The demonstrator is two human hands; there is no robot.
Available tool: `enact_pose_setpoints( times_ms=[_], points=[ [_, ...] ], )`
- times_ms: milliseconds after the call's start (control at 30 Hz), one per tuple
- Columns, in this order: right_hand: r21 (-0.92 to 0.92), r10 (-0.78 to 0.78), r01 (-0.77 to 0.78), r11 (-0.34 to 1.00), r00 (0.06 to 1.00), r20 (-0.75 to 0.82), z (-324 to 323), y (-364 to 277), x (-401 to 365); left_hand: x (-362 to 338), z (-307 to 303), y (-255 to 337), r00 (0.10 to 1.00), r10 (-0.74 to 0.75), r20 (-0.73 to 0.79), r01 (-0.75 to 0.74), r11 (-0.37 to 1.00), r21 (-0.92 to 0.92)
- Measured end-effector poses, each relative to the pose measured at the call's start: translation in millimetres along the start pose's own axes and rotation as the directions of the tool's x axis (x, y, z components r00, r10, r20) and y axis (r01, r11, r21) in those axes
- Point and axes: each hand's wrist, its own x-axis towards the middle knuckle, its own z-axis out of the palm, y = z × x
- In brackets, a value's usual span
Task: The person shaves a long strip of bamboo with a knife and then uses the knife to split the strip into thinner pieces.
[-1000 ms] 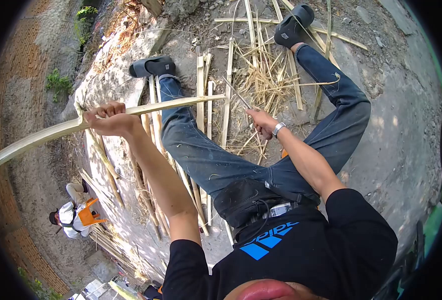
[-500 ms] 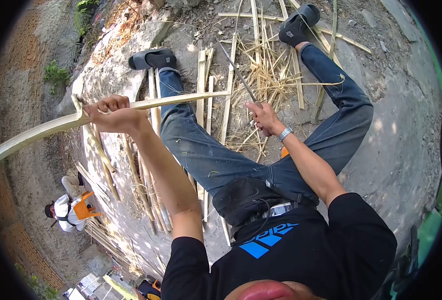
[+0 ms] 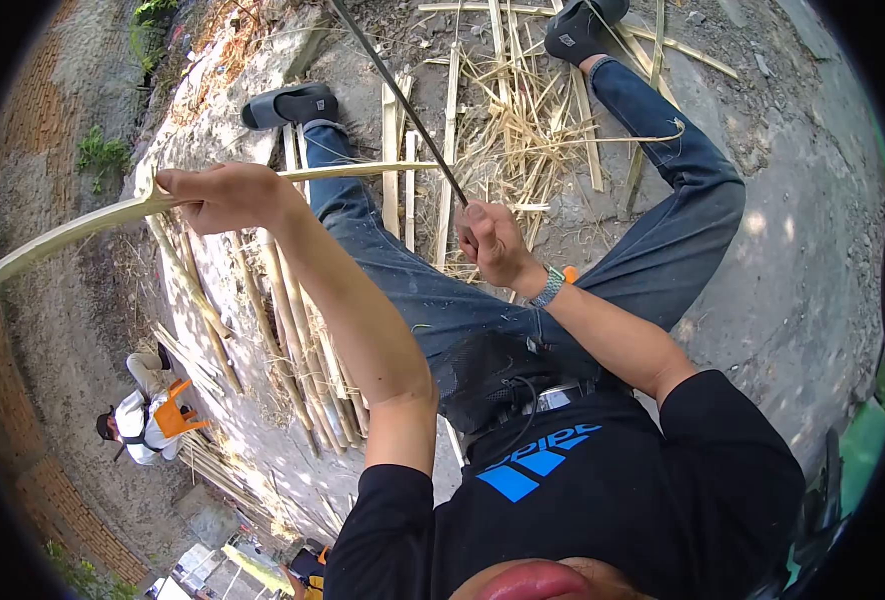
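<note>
My left hand [image 3: 228,197] is closed around a long pale bamboo strip [image 3: 73,228], which bends away past the left edge of the view. A small split piece sticks up from the strip beside my thumb. From my fist the strip's thinner end runs right, over my thigh. My right hand [image 3: 496,245], with a metal watch at the wrist, grips a long, narrow, dark-bladed knife [image 3: 393,85]. Its blade slants up and left to the top edge and crosses the strip's right end in this view. The knife's handle is mostly hidden in my fist.
Bamboo shavings [image 3: 538,130] and flat strips [image 3: 451,140] lie between my slippered feet. Bamboo poles [image 3: 308,350] are heaped left of my leg [image 3: 403,275]. Farther left, a person [image 3: 143,415] is by an orange chair [image 3: 175,408]. Green plants [image 3: 103,155] grow at the upper left.
My right hand has moved left and a little toward me, and the knife has swung left across the strip's end. My left hand has shifted its grip, thumb now along the strip.
</note>
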Motion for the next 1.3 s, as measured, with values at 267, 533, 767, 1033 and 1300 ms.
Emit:
enact_pose_setpoints(
  times_ms=[267,533,767,1033,1300],
  points=[
    [-0.026,0.585,-0.585,0.811,0.811,-0.004,-33.4,66.5,0.0,-4.3,2.6,-3.1,0.998,0.065,-0.010,-0.064,0.996,0.056],
    [-0.112,-0.095,0.088,0.990,0.994,-0.061,3.8,80.4,-5.5,0.8,17.3,-5.2,0.994,0.104,-0.014,-0.103,0.992,0.080],
    [-0.189,0.424,-0.432,0.882,0.902,-0.084,-17.9,71.9,4.6,28.7,17.6,-29.4,0.988,0.110,-0.112,-0.093,0.986,0.141],
    [-0.298,0.170,-0.178,0.938,0.984,-0.054,-13.8,110.7,-1.3,24.7,17.0,-23.7,0.992,0.107,-0.066,-0.092,0.976,0.199],
    [-0.425,0.281,-0.275,0.862,0.958,-0.049,-22.3,99.7,8.1,48.7,-4.0,-42.5,0.966,0.145,-0.214,-0.121,0.985,0.121]
  ],
)
